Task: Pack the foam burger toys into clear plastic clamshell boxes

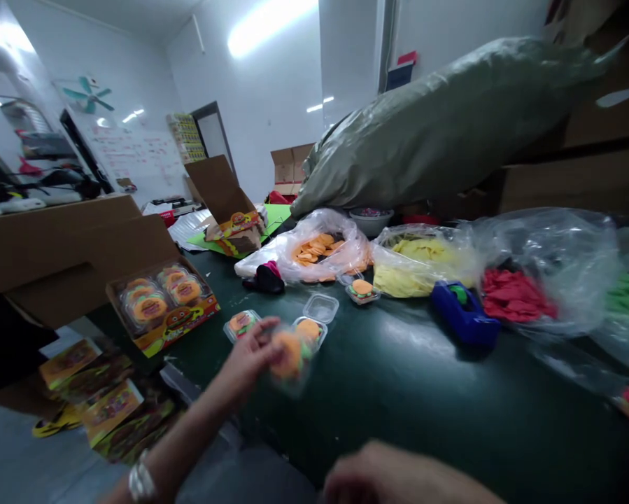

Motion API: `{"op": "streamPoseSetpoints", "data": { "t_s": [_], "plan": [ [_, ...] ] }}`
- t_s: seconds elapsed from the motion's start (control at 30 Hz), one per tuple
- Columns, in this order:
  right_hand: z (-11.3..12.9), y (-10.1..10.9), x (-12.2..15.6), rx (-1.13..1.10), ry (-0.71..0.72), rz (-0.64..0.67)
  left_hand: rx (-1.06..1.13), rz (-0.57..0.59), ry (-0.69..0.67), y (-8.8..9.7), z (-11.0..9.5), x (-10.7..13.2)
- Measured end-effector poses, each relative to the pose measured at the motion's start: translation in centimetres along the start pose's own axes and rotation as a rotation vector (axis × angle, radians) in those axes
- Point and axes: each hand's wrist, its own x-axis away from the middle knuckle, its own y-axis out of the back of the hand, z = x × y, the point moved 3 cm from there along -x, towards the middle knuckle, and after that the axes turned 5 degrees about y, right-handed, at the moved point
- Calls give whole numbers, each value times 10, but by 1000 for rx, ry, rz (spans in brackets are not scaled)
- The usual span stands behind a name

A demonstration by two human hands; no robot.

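My left hand (252, 348), with silver bracelets on its wrist, grips a toy burger in a clear plastic box (289, 355), blurred by motion. Just behind it, an open clear box holds another toy burger (308, 329), its lid (321, 308) folded back. One more boxed burger (241, 322) lies left of my fingers. Farther back on the dark green table (398, 371), a burger (362, 290) sits in a clear container. Low in the view is my right hand (392, 472), smeared, with its fingers hidden; whether it holds anything does not show.
A display carton (175, 323) of boxed burgers stands at the left. Plastic bags of orange pieces (317, 248), yellow pieces (422, 250) and red pieces (516, 294) line the back. A blue tape dispenser (464, 315) stands before them, under a large sack (429, 133). A person's leg (15, 392) shows left.
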Motion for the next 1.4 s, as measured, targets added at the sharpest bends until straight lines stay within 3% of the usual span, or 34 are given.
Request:
{"op": "streamPoseSetpoints", "data": {
  "t_s": [0.03, 0.07, 0.1, 0.17, 0.3, 0.4, 0.5, 0.57, 0.67, 0.77, 0.83, 0.93, 1.0, 1.13, 1.23, 1.3, 1.33, 1.4],
  "plan": [
    [-1, 16, -16, 130, -15, -90, -170, -163, -69, 18, -12, -26],
    [-2, 33, -34, 307, -27, -216, -237, -243, -88, 31, -22, -52],
    [-4, 51, -53, 509, -37, -336, -283, -286, -96, 41, -29, -79],
    [-9, 79, -95, 668, -46, -423, -389, -323, -86, 50, -34, -128],
    [-31, 120, -156, 836, -66, -424, -595, -182, -17, 39, -20, -191],
    [-51, 133, -159, 932, -48, -392, -713, 4, -4, 24, -11, -204],
    [-66, 131, -134, 959, 14, -364, -802, 66, -93, 8, -18, -193],
    [-72, 127, -108, 950, 55, -370, -849, 43, -192, -8, -25, -171],
    [-79, 119, -63, 924, 89, -430, -910, 60, -316, -38, -21, -115],
    [-87, 110, -13, 909, 102, -505, -938, 122, -404, -64, 0, -51],
    [-92, 106, 19, 909, 102, -550, -857, 166, -386, -78, 16, -17],
    [-94, 104, 53, 917, 102, -609, -710, 414, -267, -107, 29, 14],
    [-90, 107, 66, 921, 103, -665, -654, 471, -244, -127, 26, 17],
    [-72, 103, 98, 905, 69, -913, -599, 356, -222, -167, 18, -17],
    [-66, 73, 157, 876, -29, -1200, -585, 438, -181, -205, 25, -43],
    [-73, 44, 207, 761, -159, -1452, -563, 478, -189, -228, 29, -47],
    [-80, 30, 229, 653, -237, -1503, -552, 495, -202, -238, 29, -43],
    [-94, 8, 256, 470, -346, -1393, -541, 517, -235, -250, 28, -28]
  ]
}}
